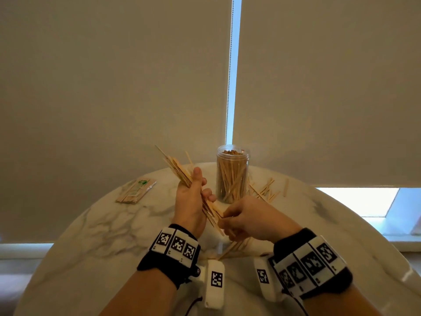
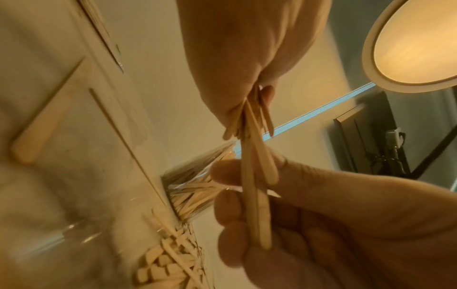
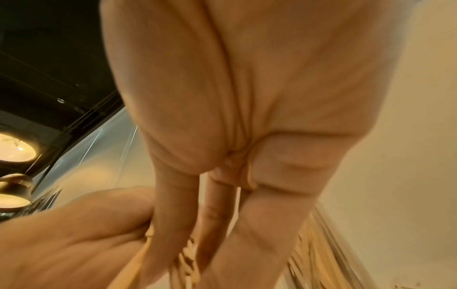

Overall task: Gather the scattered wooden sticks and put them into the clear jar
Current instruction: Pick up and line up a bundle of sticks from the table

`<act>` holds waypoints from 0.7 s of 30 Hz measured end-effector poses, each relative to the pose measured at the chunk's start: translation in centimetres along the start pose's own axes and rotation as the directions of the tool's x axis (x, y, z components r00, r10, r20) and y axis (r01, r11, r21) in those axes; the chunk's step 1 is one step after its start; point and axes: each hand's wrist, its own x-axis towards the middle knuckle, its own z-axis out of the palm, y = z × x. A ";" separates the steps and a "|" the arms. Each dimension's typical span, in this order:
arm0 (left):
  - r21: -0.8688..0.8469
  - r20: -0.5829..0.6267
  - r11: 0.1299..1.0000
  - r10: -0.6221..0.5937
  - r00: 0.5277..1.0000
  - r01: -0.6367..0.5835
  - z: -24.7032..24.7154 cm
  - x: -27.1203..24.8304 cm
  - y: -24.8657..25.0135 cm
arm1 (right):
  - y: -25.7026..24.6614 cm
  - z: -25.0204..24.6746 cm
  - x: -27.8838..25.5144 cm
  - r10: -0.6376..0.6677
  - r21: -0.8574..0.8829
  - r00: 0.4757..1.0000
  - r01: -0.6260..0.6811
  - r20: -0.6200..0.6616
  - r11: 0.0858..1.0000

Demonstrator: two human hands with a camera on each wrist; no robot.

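Note:
A clear jar [image 1: 232, 176] [image 2: 195, 187], nearly full of wooden sticks, stands open at the table's far middle. My left hand [image 1: 192, 197] [image 2: 247, 48] is raised just left of it and grips a slanted bundle of sticks [image 1: 180, 171] [image 2: 252, 176]. The bundle fans out up and to the left. My right hand [image 1: 246, 221] [image 2: 321, 224] [image 3: 247, 97] pinches the bundle's lower end below the left hand. Loose sticks [image 1: 264, 191] lie right of the jar. More loose sticks [image 1: 234, 247] lie under my hands.
The round marble table [image 1: 114, 236] carries a wrapped packet of sticks [image 1: 136, 190] at the far left. A single wider flat stick [image 1: 286, 187] lies at the far right. A window blind with a bead chain [image 1: 229, 87] hangs behind the table.

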 end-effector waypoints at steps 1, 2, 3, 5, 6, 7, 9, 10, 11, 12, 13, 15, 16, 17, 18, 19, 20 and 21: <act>-0.016 0.001 1.000 0.012 1.000 -0.012 0.1 0.0 0.2 | 0.0 0.0 -0.1 -0.005 0.006 1.000 0.005 0.006 1.000; -0.026 0.008 0.999 0.018 1.000 -0.018 0.1 0.0 0.4 | 0.1 -0.1 -0.1 -0.007 0.010 1.000 0.007 0.022 1.000; -0.028 0.014 0.999 0.022 1.000 -0.021 0.2 0.0 0.5 | 0.1 -0.1 -0.2 -0.010 0.017 0.999 0.009 0.044 1.000; -0.022 0.026 0.999 0.029 0.999 -0.029 0.3 0.0 0.8 | 0.0 -0.1 -0.4 -0.020 0.040 0.997 0.017 0.081 0.999; -0.019 0.044 0.999 0.036 0.998 -0.035 0.4 -0.1 0.8 | 0.0 -0.1 -0.4 -0.027 0.064 0.996 0.022 0.079 0.998; -0.016 0.077 0.999 0.046 0.996 -0.045 0.6 -0.2 0.7 | 0.0 -0.1 -0.3 -0.032 0.081 0.998 0.027 0.062 0.996; 0.003 0.151 0.997 0.072 0.986 -0.073 1.1 -0.6 0.4 | -0.3 -0.1 -0.2 -0.030 0.021 1.000 0.030 0.002 0.999; 0.020 0.174 0.996 0.078 0.982 -0.082 1.3 -0.8 0.3 | -0.5 -0.1 -0.2 -0.028 -0.012 1.000 0.027 -0.015 1.000; 0.038 0.183 0.996 0.077 0.980 -0.086 1.6 -1.0 0.2 | -0.6 -0.2 -0.1 -0.029 -0.021 1.000 0.028 -0.009 0.999; 0.053 0.184 0.995 0.077 0.980 -0.088 1.9 -1.1 0.2 | -0.7 -0.2 -0.1 -0.027 -0.020 0.999 0.028 0.022 0.999; 0.061 0.178 0.994 0.076 0.981 -0.088 2.2 -1.2 0.1 | -0.8 -0.3 0.0 -0.027 -0.036 0.998 0.029 0.063 0.999; 0.048 0.165 0.996 0.061 0.984 -0.070 2.6 -1.4 0.1 | -0.9 -0.4 0.0 -0.012 -0.085 0.993 0.023 0.120 0.996; 0.029 0.172 0.998 0.051 0.984 -0.056 2.7 -1.5 0.0 | -0.8 -0.4 0.0 -0.006 -0.083 0.993 0.016 0.115 0.996; 0.018 0.186 0.999 0.039 0.982 -0.043 2.8 -1.6 -0.1 | -0.7 -0.3 0.1 -0.010 -0.049 0.995 0.015 0.100 0.999; 0.035 0.203 0.999 0.031 0.979 -0.039 3.0 -1.7 -0.3 | -0.4 -0.1 0.2 -0.017 -0.004 0.996 0.017 0.083 1.000; 0.077 0.217 0.996 0.026 0.976 -0.044 3.1 -1.9 -0.5 | -0.3 0.0 0.3 -0.025 0.020 0.998 0.024 0.062 1.000; 0.121 0.226 0.991 0.023 0.974 -0.051 3.1 -2.0 -0.7 | -0.3 0.2 0.3 -0.033 0.024 0.998 0.032 0.047 0.999; 0.155 0.232 0.986 0.019 0.973 -0.056 3.1 -2.0 -0.6 | -0.3 0.3 0.3 -0.041 0.021 0.999 0.040 0.033 0.999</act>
